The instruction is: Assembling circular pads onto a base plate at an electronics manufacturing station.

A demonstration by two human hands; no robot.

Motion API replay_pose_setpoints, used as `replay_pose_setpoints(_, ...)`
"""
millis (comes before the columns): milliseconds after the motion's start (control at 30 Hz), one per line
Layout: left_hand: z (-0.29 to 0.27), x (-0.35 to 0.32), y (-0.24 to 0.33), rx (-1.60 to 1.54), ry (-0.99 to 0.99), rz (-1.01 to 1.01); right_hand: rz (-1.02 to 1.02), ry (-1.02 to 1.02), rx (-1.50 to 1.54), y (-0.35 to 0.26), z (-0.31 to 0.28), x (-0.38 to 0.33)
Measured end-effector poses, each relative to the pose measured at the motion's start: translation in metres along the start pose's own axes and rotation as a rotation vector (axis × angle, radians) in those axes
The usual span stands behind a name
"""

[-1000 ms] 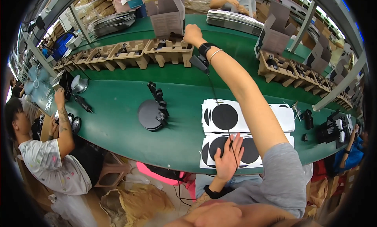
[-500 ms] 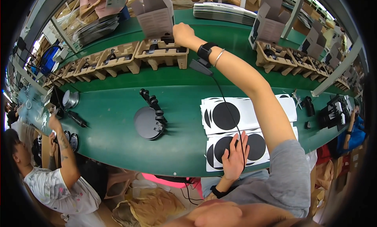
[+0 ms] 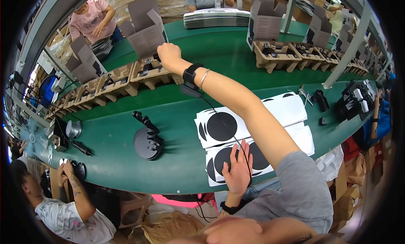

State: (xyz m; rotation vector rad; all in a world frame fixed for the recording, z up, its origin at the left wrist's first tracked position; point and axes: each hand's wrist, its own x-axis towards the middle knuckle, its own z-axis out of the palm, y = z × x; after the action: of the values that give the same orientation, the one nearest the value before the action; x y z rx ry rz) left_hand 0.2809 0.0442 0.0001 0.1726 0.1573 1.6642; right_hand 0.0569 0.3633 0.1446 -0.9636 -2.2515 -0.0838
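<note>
My right arm reaches across the bench. My right hand is closed in a fist at the right end of a brown moulded-pulp tray. A bit of something black shows beside its fingers; what they grip is hidden. My left hand lies palm up with fingers stretched, over white sheets with black round stickers. A black cable runs down from my right wristband to near that hand. Left of the sheets, black round discs lie with black ring-like pieces over their edge.
More pulp trays holding black parts, and open grey boxes, line the raised green shelf. A black power screwdriver and a wire spool lie left. A co-worker sits at left. A metal post stands right.
The view has shifted, so the bench appears moved left. My right hand stays closed at the tray's right end. My left hand remains spread on the sheets. The left co-worker's hands have come down.
</note>
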Motion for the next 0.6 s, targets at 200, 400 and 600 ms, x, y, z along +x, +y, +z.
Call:
replay_pose_setpoints(200, -0.001, 0.000, 0.004, -0.007, -0.004, 0.020, 0.034, -0.057, 0.036, 0.017, 0.005, 0.004)
replay_pose_setpoints(400, 0.002, 0.000, 0.003, 0.022, 0.015, 0.033, 0.054, 0.056, 0.025, 0.023, 0.015, -0.017)
replay_pose_setpoints(600, 0.006, -0.004, 0.000, 0.062, 0.034, 0.049, 0.115, 0.068, -0.051, 0.030, 0.037, -0.055)
